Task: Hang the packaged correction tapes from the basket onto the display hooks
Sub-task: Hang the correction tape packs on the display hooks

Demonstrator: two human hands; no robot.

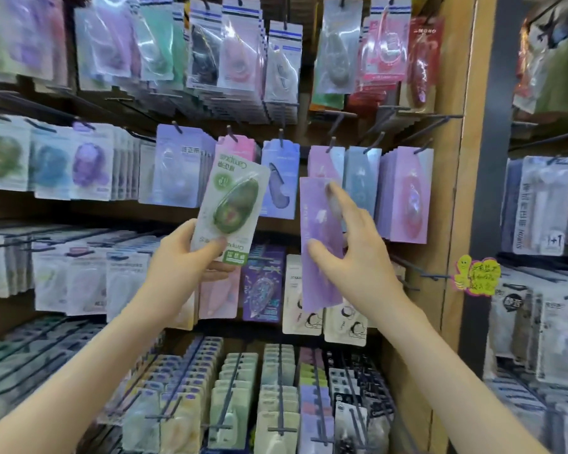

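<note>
My left hand [191, 257] grips a white pack with a green avocado-shaped correction tape [232, 208], held upside down and tilted in front of the middle row of the display. My right hand [351, 250] holds a purple correction tape pack [318, 250] upright, thumb on its front and index finger stretched up along it. The purple pack's top sits just below a dark display hook [331, 144] that carries matching purple packs [325, 162]. The basket is out of view.
Rows of hooks hold many hung packs on all levels. Two bare hooks [423, 275] jut from the wooden side panel [453, 191] at the right. A yellow handwritten tag [476, 275] hangs there. Another rack [545, 208] stands further right.
</note>
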